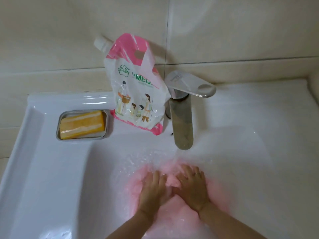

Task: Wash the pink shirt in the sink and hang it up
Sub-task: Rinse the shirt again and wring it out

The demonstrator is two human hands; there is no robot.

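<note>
The pink shirt (174,219) lies bunched and wet in the bottom of the white sink (57,178). Water runs from the metal faucet (183,121) onto the cloth just beyond my fingertips. My left hand (152,188) and my right hand (191,185) lie side by side on the shirt, palms down, with the fingers spread and pressing into the fabric. A ring shows on my right hand. Parts of the shirt under both hands are hidden.
A pink and white detergent pouch (136,90) with a white cap leans against the tiled wall beside the faucet. A yellow soap bar (82,125) sits in a grey dish (107,130) on the sink's left ledge. Beige tiles rise behind.
</note>
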